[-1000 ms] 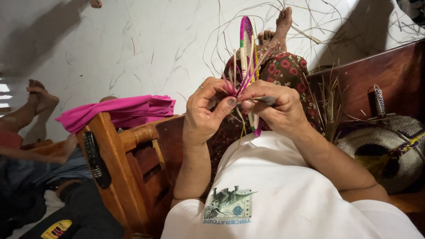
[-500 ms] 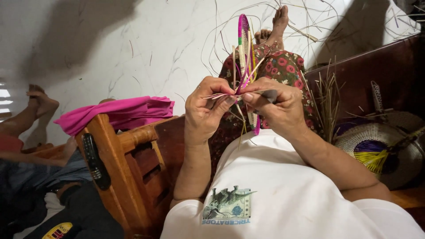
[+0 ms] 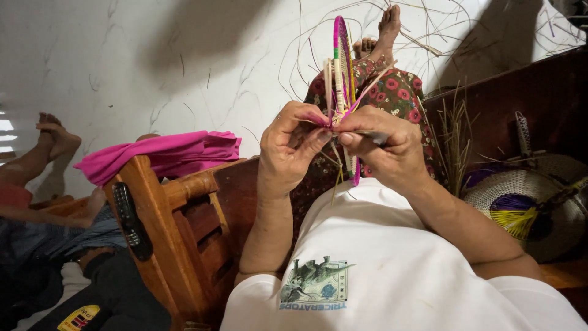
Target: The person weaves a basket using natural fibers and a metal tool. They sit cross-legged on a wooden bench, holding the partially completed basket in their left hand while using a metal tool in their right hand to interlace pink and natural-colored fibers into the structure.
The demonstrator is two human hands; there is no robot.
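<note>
Two hands, left hand (image 3: 293,146), right hand (image 3: 383,147), pinching stiff woven pink hoop (image 3: 339,67)

The hands (image 3: 334,144) hide the woven disc's (image 3: 343,67) middle; its edge-on face is unreadable.

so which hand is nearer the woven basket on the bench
Right. The right hand pinches the pink woven piece on the side toward the woven basket; the left hand grips the same piece farther from it.
</note>
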